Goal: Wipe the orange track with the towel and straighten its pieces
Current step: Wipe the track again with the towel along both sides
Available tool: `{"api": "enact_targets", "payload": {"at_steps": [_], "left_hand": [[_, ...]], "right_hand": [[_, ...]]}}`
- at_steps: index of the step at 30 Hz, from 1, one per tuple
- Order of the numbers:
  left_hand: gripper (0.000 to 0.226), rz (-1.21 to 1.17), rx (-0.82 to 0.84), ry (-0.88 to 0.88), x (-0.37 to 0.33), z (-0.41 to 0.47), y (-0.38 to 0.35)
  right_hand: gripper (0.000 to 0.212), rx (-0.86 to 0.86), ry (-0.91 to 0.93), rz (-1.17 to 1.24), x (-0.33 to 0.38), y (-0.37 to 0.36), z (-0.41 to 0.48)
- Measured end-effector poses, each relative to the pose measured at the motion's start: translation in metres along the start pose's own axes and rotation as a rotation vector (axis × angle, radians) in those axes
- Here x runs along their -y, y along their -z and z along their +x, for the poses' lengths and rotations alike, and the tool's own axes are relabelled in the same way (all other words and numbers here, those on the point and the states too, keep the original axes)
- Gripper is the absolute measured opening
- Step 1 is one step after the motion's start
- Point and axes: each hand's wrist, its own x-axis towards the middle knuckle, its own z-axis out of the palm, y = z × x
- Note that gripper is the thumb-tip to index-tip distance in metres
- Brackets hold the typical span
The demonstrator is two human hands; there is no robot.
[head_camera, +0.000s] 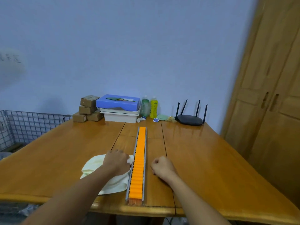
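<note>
A long orange track with grey side rails runs down the middle of the wooden table, from near its front edge toward the back. A pale cream towel lies bunched just left of the track. My left hand rests on the towel with its fingers closed on a fold of it, right against the track's left rail. Right of the track, my right hand sits on the table as a loose fist, holding nothing and a little apart from the rail.
At the table's back stand several cardboard boxes, a blue box on white trays, two bottles and a black router. A wire basket is at the left, a wooden wardrobe at the right.
</note>
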Motion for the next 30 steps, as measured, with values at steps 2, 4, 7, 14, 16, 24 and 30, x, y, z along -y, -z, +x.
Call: {"api": "enact_targets", "payload": {"at_steps": [2,4,7,14,16,24,30], "left_hand": [[0.045,-0.025,0.002,0.004,0.003,0.015,-0.003],[0.047,-0.051,0.009,0.013,0.007,0.028,-0.005],[0.052,-0.08,0.0,0.022,0.014,0.048,-0.011],[0.061,-0.196,0.043,0.092,0.024,0.087,-0.025],[0.057,-0.298,0.087,0.097,0.028,0.095,-0.021],[0.044,-0.467,0.304,0.177,0.072,0.113,-0.007],[0.034,-0.557,0.277,0.149,0.078,0.105,0.003]], "right_hand": [[0.029,-0.029,0.0,0.003,0.003,0.002,0.015],[0.03,-0.057,0.013,0.001,0.005,0.003,0.029],[0.029,-0.074,0.038,-0.037,0.004,-0.002,0.048],[0.028,0.024,0.013,-0.062,-0.004,-0.008,0.092],[0.03,0.036,-0.027,0.025,-0.003,-0.005,0.099],[0.043,-0.129,0.024,0.125,0.005,-0.014,0.093],[0.051,-0.128,0.1,0.168,0.02,-0.017,0.087]]}}
